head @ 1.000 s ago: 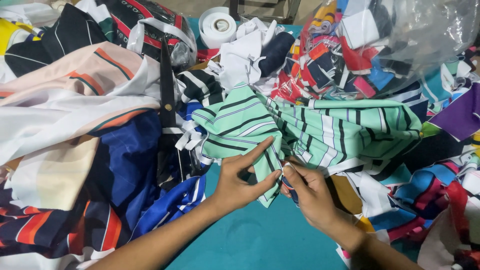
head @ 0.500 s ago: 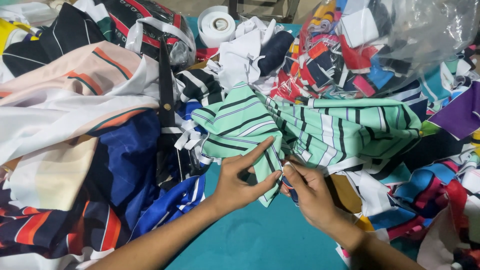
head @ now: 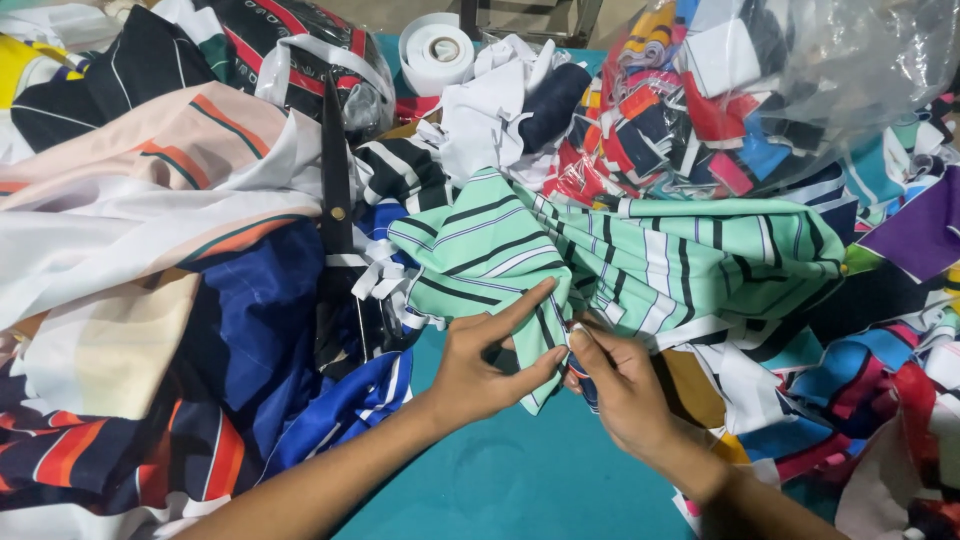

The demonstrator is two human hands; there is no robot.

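Both hands gripped the green striped cloth [head: 640, 265] at its lower corner, mid-frame over the teal surface [head: 520, 480]: left hand [head: 485, 365] pinching, forefinger extended; right hand [head: 620, 385] closed on the edge. A clear plastic bag [head: 780, 90] of coloured scraps lay upper right. A white tape roll [head: 437, 50] stood behind; black scissors [head: 335, 220] lay left among piled fabrics.

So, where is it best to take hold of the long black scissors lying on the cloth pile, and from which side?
Probably by the handles at the near end of the long black scissors, coming from the teal table side. The blades point away, and the handles lie nearest the left hand.
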